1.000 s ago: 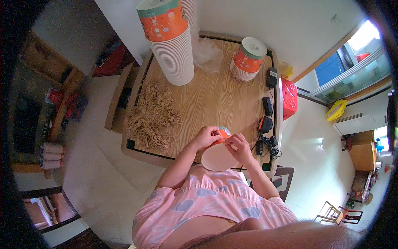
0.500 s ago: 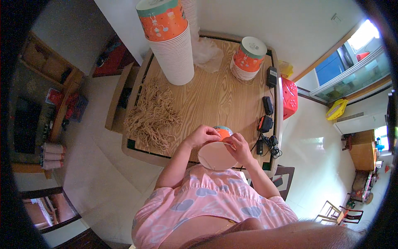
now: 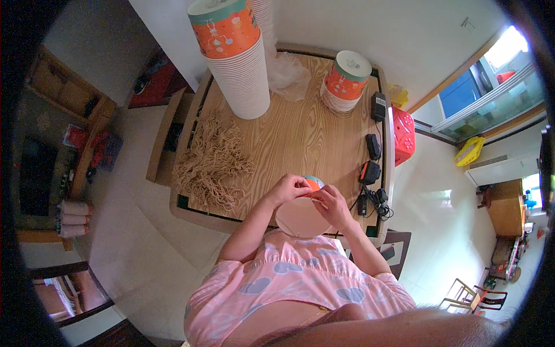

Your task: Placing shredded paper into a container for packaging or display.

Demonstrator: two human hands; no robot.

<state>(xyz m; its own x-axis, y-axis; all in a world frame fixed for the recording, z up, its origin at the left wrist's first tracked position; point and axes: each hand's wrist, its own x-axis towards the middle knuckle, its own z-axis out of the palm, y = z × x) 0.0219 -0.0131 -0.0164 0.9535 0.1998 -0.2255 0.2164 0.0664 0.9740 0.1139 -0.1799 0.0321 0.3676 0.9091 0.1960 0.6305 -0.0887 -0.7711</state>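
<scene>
At the near edge of the table (image 3: 300, 133), our left hand (image 3: 290, 188) and right hand (image 3: 334, 207) bend their fingertips against a paper tub (image 3: 302, 220), mouth toward us; what they pinch, we cannot tell. We judge this tub half-handled; the tall stack (image 3: 240, 81) far left on the table, short stack (image 3: 346, 84) far right and cord pile (image 3: 211, 165) left sit untouched. Since a second ago, the tub's rim has shifted slightly left.

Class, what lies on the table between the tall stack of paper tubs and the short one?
In the head view, crumpled translucent plastic lies between the tall stack and the short stack, with wood-grained tabletop also showing there.
</scene>
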